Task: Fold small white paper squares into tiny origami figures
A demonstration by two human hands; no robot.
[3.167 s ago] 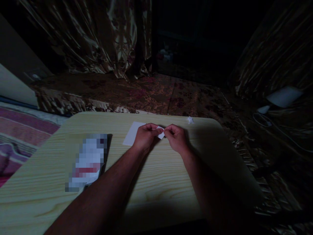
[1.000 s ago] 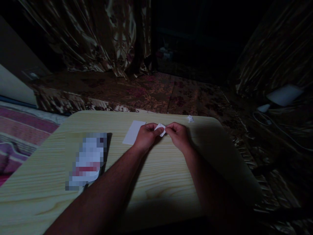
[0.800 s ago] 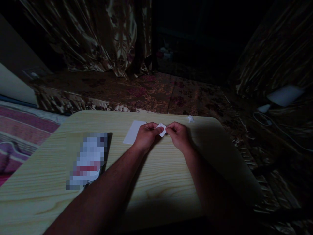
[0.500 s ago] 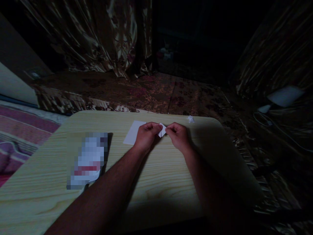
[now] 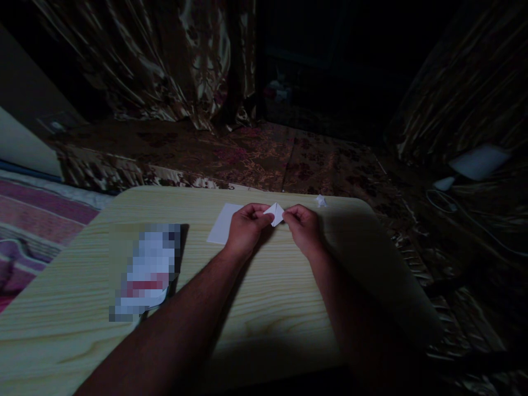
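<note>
Between my two hands is a small piece of folded white paper (image 5: 275,213), diamond-shaped, with a crease or slit running down its middle. My left hand (image 5: 246,228) pinches its left side between thumb and fingers. On the other side, the fingertips of my right hand (image 5: 303,226) are closed on the right corner. A flat white sheet of paper (image 5: 221,224) lies on the table (image 5: 264,308), partly hidden behind my left hand. Beyond my right hand sits a small folded white paper shape (image 5: 321,201), near the table's far edge.
A blurred-out white object with a red band (image 5: 146,272) lies on the table, left of my left forearm. Patterned curtains (image 5: 206,55) and a cloth-covered ledge (image 5: 247,154) stand behind the table. A white lamp-like object (image 5: 480,162) with a cable is at the right.
The folded paper has turned a little and risen between my fingers, so its peak and centre line now show. Both hands keep nearly the same place.
</note>
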